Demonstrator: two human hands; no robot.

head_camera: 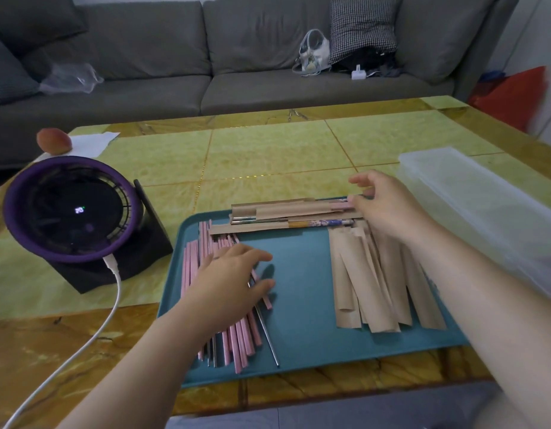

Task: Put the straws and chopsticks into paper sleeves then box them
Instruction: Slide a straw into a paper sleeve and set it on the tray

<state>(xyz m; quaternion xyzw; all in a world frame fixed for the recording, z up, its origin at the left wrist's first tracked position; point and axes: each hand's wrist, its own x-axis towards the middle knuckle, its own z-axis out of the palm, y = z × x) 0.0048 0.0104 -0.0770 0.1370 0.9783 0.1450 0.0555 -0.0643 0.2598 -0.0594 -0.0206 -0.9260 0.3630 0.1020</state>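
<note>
Resting on pink straws [190, 274] at left side of teal tray [305, 335], left hand [227, 280] lies released, fingers spread. Right hand [382, 209] touches ends of filled sleeves [283, 212] along tray's far edge; grasp cannot be told. Empty paper sleeves [376, 274] fanned at tray's right side. Clear box [485, 212] on bench [268, 156], right of tray.

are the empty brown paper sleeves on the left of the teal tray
No, the sleeves lie at the tray's right; pink straws lie at left.
</note>
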